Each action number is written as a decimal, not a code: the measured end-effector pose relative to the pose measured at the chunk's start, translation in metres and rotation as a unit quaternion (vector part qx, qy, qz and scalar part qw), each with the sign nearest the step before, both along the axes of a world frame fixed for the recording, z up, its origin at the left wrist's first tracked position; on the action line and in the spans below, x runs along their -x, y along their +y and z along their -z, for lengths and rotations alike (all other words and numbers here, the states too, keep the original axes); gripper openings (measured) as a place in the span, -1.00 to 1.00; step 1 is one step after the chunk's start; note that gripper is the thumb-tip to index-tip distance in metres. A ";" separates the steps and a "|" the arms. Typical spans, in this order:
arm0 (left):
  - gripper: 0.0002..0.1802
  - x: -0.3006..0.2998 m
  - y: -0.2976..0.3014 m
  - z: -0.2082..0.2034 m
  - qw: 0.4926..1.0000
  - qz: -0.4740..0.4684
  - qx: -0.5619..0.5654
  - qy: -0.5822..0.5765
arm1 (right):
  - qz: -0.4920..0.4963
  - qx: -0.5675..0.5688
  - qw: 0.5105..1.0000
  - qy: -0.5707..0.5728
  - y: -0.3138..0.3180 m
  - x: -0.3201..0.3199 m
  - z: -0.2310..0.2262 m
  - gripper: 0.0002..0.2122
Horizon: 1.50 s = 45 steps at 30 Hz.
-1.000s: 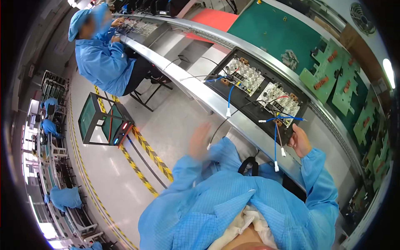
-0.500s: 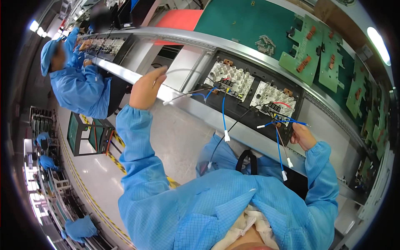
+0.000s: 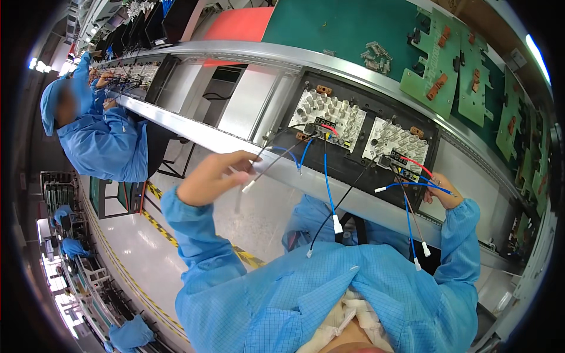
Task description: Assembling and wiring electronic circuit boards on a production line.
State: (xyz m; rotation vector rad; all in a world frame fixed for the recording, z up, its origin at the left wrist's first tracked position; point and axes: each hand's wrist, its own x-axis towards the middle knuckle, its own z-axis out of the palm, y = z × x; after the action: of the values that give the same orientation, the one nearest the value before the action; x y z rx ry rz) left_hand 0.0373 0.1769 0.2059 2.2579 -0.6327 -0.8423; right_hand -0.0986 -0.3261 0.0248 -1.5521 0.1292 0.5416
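Note:
Two white circuit boards, a left one [image 3: 333, 115] and a right one [image 3: 395, 141], lie side by side on a black tray [image 3: 368, 112]. Each carries clear cylindrical parts, a small dark display and trailing wires with white connectors. My left hand [image 3: 215, 175] hangs left of the tray, thumb and forefinger apart, beside a black wire [image 3: 272, 139] and a brown wire [image 3: 276, 157] from the left board. My right hand [image 3: 445, 191] is at the tray's right end, its fingers closed at the end of a red wire [image 3: 419, 165]; a blue wire [image 3: 425, 185] crosses these fingers.
A metal rail [image 3: 226, 126] runs along the near side. Beyond the tray, a green mat [image 3: 329, 26] holds a pile of small metal parts [image 3: 376, 57] and green fixture plates [image 3: 432, 65]. A co-worker in blue [image 3: 106, 141] works at the far left.
My left hand has come down and toward the tray, and the black wire near it has dropped. The red wire on the right board now reaches my right hand.

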 end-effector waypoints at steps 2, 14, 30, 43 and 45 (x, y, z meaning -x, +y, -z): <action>-0.60 -0.010 0.005 0.002 0.999 0.002 0.028 -0.032 | -0.001 -0.006 1.000 0.021 0.000 0.010 0.008 -0.66; -0.69 0.004 -0.008 0.026 0.986 -0.036 0.034 -0.160 | 0.001 -0.058 0.992 0.108 0.014 0.037 -0.026 -0.75; -0.85 0.010 -0.010 0.056 0.949 0.008 0.095 -0.302 | 0.011 -0.108 0.991 0.082 0.044 0.062 -0.023 -0.63; -0.86 -0.005 -0.010 0.064 0.927 0.023 0.113 -0.356 | -0.008 -0.132 0.988 0.077 0.058 0.038 -0.014 -0.76; -0.86 -0.009 -0.013 0.062 0.936 0.015 0.104 -0.335 | 0.009 -0.107 0.989 0.097 0.056 0.037 -0.019 -0.75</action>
State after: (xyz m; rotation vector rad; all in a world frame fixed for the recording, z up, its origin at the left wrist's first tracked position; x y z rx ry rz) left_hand 0.0458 0.1636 0.1441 2.3173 -1.0037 0.0211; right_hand -0.1360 -0.2700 0.0438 -1.2872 0.2272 0.6706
